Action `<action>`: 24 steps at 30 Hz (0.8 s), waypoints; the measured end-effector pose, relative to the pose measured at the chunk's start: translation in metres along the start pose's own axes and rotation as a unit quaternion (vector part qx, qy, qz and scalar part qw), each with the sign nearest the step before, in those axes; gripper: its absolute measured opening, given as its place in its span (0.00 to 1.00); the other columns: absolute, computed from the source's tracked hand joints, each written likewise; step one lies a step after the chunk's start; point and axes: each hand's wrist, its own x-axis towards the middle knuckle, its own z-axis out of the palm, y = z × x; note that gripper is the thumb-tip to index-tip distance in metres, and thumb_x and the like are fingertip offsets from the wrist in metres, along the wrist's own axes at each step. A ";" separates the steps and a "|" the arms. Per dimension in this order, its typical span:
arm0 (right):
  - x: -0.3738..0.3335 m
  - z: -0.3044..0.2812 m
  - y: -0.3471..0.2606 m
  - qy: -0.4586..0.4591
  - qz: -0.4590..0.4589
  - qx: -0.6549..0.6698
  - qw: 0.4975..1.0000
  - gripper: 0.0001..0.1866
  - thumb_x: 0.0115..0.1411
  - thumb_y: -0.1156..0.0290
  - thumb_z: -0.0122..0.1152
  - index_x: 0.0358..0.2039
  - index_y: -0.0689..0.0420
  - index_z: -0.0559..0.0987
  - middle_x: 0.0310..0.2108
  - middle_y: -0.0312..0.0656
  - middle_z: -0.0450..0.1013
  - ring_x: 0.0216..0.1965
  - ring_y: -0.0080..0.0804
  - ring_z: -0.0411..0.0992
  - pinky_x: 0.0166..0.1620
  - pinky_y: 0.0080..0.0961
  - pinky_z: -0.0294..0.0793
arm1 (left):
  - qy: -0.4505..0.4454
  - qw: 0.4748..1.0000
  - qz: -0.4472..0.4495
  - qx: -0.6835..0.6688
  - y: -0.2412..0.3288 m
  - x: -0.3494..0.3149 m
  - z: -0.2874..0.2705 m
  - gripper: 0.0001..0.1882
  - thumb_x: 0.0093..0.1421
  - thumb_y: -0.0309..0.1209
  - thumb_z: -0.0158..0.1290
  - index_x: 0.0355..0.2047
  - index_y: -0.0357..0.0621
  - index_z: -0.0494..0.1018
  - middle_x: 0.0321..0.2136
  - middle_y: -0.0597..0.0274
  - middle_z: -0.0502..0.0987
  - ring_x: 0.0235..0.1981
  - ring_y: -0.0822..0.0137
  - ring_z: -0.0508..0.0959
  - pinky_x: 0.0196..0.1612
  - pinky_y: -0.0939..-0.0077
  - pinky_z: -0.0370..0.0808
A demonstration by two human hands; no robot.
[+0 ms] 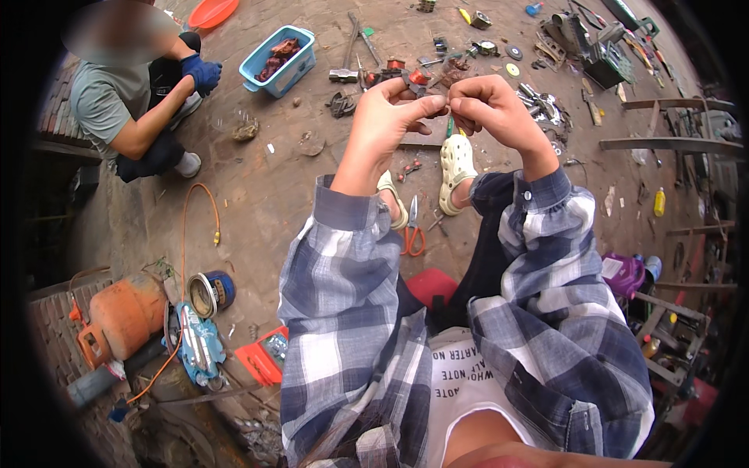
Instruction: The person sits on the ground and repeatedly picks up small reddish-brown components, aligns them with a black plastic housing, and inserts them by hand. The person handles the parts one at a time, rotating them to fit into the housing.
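Observation:
My left hand and my right hand are raised in front of me, their fingertips meeting in a pinch. Whatever sits between the fingers is too small to make out. Beyond them on the ground lie red-and-dark metal parts, partly covered by my left hand. A hammer rests left of these parts. Scissors with orange handles lie between my feet, below the hands. Part of a green-handled tool shows under my fingertips.
Another person in blue gloves squats at the far left, near a blue basin holding dark red pieces. An orange gas cylinder and an open can stand at lower left. Tools and metal parts cover the far right, beside metal racks.

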 end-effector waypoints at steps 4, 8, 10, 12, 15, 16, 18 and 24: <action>-0.002 0.001 0.001 0.016 -0.002 0.063 0.998 0.12 0.59 0.68 0.51 0.22 0.61 0.74 0.15 0.30 0.66 0.17 0.15 0.61 0.21 0.15 0.58 | -0.072 0.984 -0.070 -0.148 -0.005 0.001 -0.008 0.12 0.54 0.29 0.61 0.37 0.38 0.74 0.31 0.62 0.79 0.29 0.76 0.78 0.26 0.86 0.74; -0.006 -0.009 0.008 0.042 -0.032 0.160 0.986 0.11 0.59 0.69 0.51 0.25 0.64 0.75 0.15 0.32 0.65 0.16 0.15 0.60 0.20 0.15 0.56 | -0.101 0.974 -0.097 -0.177 -0.001 0.002 -0.006 0.14 0.55 0.31 0.60 0.39 0.37 0.73 0.31 0.64 0.78 0.30 0.76 0.78 0.25 0.88 0.74; -0.004 -0.012 0.014 0.004 -0.059 0.217 0.974 0.12 0.60 0.69 0.51 0.26 0.64 0.74 0.17 0.34 0.66 0.19 0.17 0.62 0.22 0.16 0.58 | -0.088 0.988 -0.075 -0.100 -0.003 0.002 -0.003 0.16 0.53 0.30 0.62 0.39 0.38 0.73 0.30 0.63 0.78 0.31 0.72 0.78 0.28 0.85 0.75; 0.000 -0.014 0.014 -0.005 -0.102 0.267 0.958 0.11 0.61 0.69 0.50 0.27 0.64 0.74 0.21 0.36 0.68 0.23 0.19 0.64 0.27 0.18 0.61 | -0.051 0.998 -0.046 0.015 -0.007 0.001 0.002 0.18 0.50 0.30 0.64 0.40 0.38 0.73 0.31 0.62 0.78 0.32 0.70 0.79 0.29 0.83 0.75; 0.007 -0.016 0.015 0.061 -0.169 0.329 0.927 0.11 0.62 0.71 0.48 0.35 0.66 0.75 0.32 0.41 0.73 0.36 0.27 0.69 0.43 0.21 0.66 | 0.032 0.947 0.096 0.306 -0.022 0.008 0.002 0.24 0.44 0.28 0.66 0.41 0.32 0.72 0.35 0.57 0.76 0.33 0.65 0.79 0.32 0.75 0.77; 0.008 -0.015 0.012 0.120 -0.147 0.356 0.915 0.13 0.63 0.69 0.46 0.38 0.66 0.75 0.35 0.43 0.73 0.41 0.29 0.69 0.49 0.22 0.64 | 0.054 0.903 0.156 0.397 -0.023 0.010 0.002 0.25 0.43 0.27 0.67 0.41 0.30 0.71 0.36 0.56 0.76 0.33 0.65 0.79 0.32 0.73 0.77; 0.011 -0.012 0.006 0.237 -0.100 0.406 0.877 0.18 0.65 0.66 0.42 0.44 0.66 0.74 0.41 0.47 0.74 0.50 0.33 0.69 0.60 0.24 0.58 | 0.063 0.929 0.156 0.329 -0.024 0.006 0.001 0.26 0.43 0.24 0.65 0.43 0.28 0.70 0.38 0.52 0.75 0.36 0.63 0.79 0.32 0.72 0.77; 0.015 -0.008 0.038 0.308 -0.109 -0.107 0.939 0.16 0.62 0.64 0.54 0.43 0.63 0.76 0.40 0.43 0.76 0.41 0.26 0.73 0.41 0.23 0.71 | -0.030 0.996 0.064 0.054 0.002 -0.002 0.008 0.24 0.47 0.22 0.63 0.45 0.34 0.71 0.33 0.59 0.78 0.34 0.68 0.80 0.30 0.77 0.77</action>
